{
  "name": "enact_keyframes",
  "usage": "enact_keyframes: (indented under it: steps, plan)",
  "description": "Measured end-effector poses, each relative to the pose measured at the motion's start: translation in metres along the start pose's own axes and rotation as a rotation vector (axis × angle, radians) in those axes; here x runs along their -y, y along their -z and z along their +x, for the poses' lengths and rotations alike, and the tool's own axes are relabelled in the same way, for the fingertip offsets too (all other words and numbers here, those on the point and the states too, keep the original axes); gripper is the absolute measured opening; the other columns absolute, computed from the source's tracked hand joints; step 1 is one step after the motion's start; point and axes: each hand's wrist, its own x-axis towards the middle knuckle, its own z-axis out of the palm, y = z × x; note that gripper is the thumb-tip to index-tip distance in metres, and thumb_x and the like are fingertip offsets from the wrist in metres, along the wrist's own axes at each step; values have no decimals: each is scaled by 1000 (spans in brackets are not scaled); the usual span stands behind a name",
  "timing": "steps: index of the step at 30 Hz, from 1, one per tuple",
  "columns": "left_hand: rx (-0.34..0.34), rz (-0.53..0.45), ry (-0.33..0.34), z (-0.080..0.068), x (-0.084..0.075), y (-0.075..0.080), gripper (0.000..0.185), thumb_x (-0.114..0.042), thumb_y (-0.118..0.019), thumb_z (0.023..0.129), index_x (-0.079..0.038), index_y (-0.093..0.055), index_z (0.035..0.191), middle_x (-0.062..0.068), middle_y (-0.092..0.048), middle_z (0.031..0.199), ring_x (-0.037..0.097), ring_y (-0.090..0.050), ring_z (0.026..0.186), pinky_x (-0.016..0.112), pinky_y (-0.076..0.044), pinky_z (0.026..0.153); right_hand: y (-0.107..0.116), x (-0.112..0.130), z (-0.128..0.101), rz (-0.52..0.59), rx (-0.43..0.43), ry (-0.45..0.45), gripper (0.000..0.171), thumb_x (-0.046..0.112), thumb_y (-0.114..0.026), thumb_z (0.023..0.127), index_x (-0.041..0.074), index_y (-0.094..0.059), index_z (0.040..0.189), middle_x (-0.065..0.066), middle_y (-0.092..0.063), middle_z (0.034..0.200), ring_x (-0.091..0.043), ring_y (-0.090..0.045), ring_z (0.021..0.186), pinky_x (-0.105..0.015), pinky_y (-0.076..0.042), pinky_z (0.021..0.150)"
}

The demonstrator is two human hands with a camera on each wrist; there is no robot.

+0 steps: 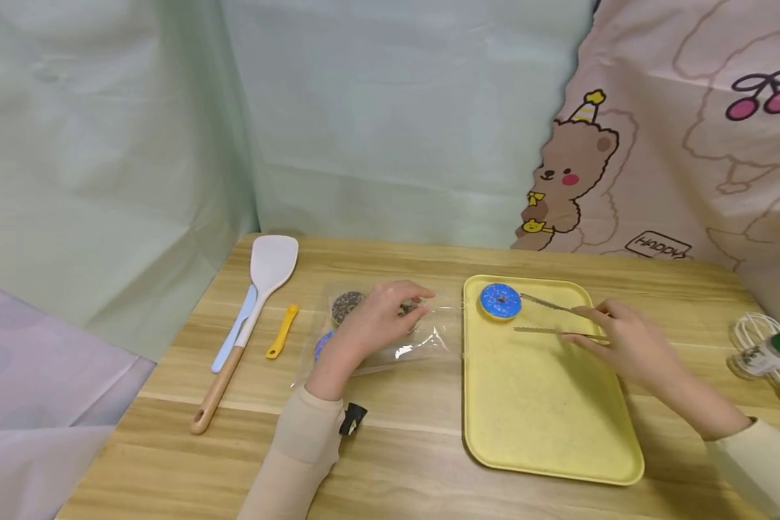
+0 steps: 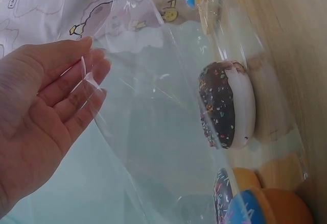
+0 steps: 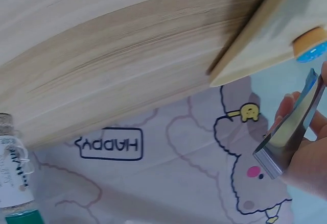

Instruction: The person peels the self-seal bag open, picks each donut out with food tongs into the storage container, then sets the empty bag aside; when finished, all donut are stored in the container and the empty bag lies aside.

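Note:
My left hand (image 1: pixel 390 312) rests on a clear plastic bag (image 1: pixel 422 345) on the wooden table and pinches its film; the left wrist view shows the film (image 2: pixel 153 106) lifted at my fingertips (image 2: pixel 92 76). Inside the bag lie a chocolate sprinkled doughnut (image 1: pixel 346 306) (image 2: pixel 225 106) and a blue one (image 1: pixel 321 345) (image 2: pixel 245 208). My right hand (image 1: pixel 607 328) (image 3: pixel 311 163) grips metal tongs (image 1: pixel 539 330) (image 3: pixel 288 132) over the yellow tray (image 1: pixel 546 419) (image 3: pixel 255 45). The tongs' tips stand apart, just right of a blue-iced doughnut (image 1: pixel 500 301) (image 3: pixel 311 45) at the tray's far left corner.
Left of the bag lie a white spatula with a wooden handle (image 1: pixel 253 318), a pale blue spatula (image 1: pixel 234 339) and a small yellow tool (image 1: pixel 282 332). A whisk (image 1: pixel 750 325) and a green-capped bottle (image 1: pixel 763 354) sit at the right edge. Curtains close the back.

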Motion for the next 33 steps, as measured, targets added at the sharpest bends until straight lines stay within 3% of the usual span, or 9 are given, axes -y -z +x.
enact_keyframes:
  steps: [8,20,29,33]
  plan:
    - [-8,16,-4,0,3,0,26,-11,-62,89,-11,-66,115,1,-67,112,13,-64,94,29,-53,81,-6,19,12,15,-30,84,47,28,-80,70,8,-67,110,-2,-56,80,-8,-42,56,-21,-34,47]
    - [-7,19,7,-1,1,2,26,-13,-61,90,-11,-66,116,3,-66,114,14,-63,96,30,-52,84,-24,49,40,-6,-67,204,41,39,-76,72,11,-74,102,-2,-58,76,-9,-45,50,-21,-34,42]
    - [-14,17,-10,0,2,3,26,-13,-62,90,-9,-66,116,5,-66,114,15,-64,97,30,-52,85,-41,75,64,17,54,192,44,43,-76,73,14,-71,105,-2,-59,83,-8,-41,46,-22,-35,41]
    - [-25,16,-29,0,3,3,26,-10,-63,89,-8,-66,115,6,-67,112,15,-65,95,29,-53,84,-46,82,72,30,74,182,44,45,-76,73,12,-70,101,-5,-62,87,-14,-52,54,-27,-42,42]
